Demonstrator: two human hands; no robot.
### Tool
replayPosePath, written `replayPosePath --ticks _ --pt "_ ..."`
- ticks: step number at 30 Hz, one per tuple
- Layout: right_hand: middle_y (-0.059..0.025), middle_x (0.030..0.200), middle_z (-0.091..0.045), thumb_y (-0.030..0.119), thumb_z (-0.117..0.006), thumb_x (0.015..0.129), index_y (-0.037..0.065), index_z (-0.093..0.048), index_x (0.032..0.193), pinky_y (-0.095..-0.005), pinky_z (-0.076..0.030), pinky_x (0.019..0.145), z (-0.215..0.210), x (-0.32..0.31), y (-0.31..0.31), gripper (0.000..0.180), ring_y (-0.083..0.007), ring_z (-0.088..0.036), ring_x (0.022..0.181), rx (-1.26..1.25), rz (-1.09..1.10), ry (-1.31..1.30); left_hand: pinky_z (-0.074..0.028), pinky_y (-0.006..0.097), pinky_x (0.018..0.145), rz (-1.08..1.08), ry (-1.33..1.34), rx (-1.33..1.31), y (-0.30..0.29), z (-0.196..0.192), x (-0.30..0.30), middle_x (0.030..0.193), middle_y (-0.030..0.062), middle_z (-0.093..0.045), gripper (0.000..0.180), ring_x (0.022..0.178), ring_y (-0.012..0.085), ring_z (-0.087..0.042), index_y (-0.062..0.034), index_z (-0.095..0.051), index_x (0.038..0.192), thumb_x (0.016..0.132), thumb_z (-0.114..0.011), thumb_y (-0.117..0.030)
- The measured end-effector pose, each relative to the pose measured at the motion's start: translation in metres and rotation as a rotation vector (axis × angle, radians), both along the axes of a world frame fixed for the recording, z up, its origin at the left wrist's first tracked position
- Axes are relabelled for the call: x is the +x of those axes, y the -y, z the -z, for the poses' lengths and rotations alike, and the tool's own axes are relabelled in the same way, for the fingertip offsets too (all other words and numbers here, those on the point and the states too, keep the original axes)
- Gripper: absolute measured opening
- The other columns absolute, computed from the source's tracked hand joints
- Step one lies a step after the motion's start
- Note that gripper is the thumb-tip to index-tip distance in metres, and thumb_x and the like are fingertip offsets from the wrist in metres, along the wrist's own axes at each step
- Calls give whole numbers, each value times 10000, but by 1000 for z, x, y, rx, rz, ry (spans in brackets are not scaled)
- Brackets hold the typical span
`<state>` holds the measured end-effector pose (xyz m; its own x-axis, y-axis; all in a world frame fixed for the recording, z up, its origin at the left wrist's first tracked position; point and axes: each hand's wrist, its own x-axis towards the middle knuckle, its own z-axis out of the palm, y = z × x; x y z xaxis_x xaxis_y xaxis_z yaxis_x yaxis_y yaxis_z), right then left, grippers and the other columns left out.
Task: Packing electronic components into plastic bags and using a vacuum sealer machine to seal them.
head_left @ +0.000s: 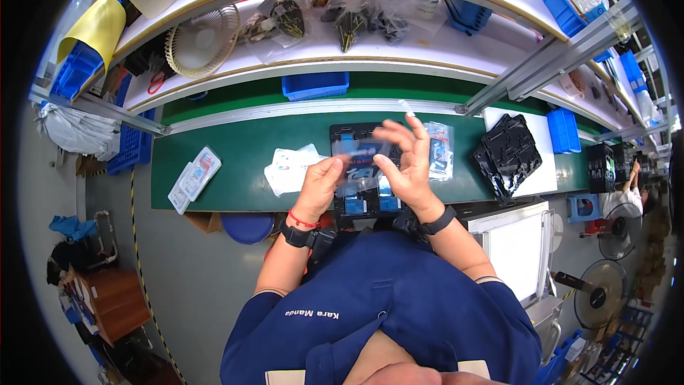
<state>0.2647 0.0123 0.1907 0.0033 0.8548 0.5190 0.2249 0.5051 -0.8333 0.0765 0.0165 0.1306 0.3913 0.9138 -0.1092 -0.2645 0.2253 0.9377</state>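
Note:
In front of my body, my left hand point(318, 189) is closed on the edge of a clear plastic packet point(362, 160) with dark and coloured print, blurred by motion. My right hand point(407, 164) is beside the packet's right edge, fingers spread and thumb close to it. A small white piece point(406, 105) shows near its fingertips; whether it is held is unclear. Below both hands lies a black tray point(335, 130) with blue-labelled pieces in its slots, partly hidden. White printed sheets point(285, 173) rest left of the tray, and clear packets point(439, 151) lie to its right.
Two clear-fronted packs point(196, 178) lie at the left of the green table point(242, 144). Stacked black trays point(508, 157) sit on a white board at right, near a blue bin point(563, 130). Another blue bin point(315, 86) stands behind, below loaded shelves point(456, 60).

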Motion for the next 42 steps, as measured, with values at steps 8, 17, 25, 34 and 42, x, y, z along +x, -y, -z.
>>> replayPosePath --ticks 8,17,25,34,42 --pt "-132 1103 -477 163 -652 760 87 -607 873 -437 -271 968 7 18 25 144 -328 -375 1141 -85 118 357 -368 468 976 -19 662 -200 -9 -33 8 1299 170 -432 398 1199 272 -419 -41 -505 1199 936 -426 -329" --pt "-107 1062 -468 161 -737 663 101 -590 795 -432 -267 931 24 -6 31 206 -328 -373 1128 -100 202 421 -311 532 1003 -81 787 -358 -6 -23 16 1329 57 -390 399 1253 273 -352 -178 -440 1258 927 -409 -398" --pt "-103 988 -452 210 -842 507 75 -470 897 -383 -315 852 28 3 24 556 -284 -413 955 -269 268 281 -296 523 1019 -52 852 -344 -6 -24 19 1338 45 -384 364 1256 274 -351 -188 -483 1221 929 -405 -391" --pt "-124 1013 -460 220 -755 654 74 -567 813 -382 -301 872 24 -1 37 286 -277 -400 1001 -115 283 337 -315 500 1003 -126 850 -360 -7 -32 29 1336 47 -402 359 1238 257 -373 -177 -496 1210 927 -420 -385" --pt "-120 974 -464 259 -770 630 56 -516 845 -382 -315 821 28 0 30 390 -290 -423 961 -100 426 336 -308 500 1012 -123 892 -337 -6 -32 33 1319 44 -426 350 1240 267 -370 -170 -525 1190 935 -400 -376"
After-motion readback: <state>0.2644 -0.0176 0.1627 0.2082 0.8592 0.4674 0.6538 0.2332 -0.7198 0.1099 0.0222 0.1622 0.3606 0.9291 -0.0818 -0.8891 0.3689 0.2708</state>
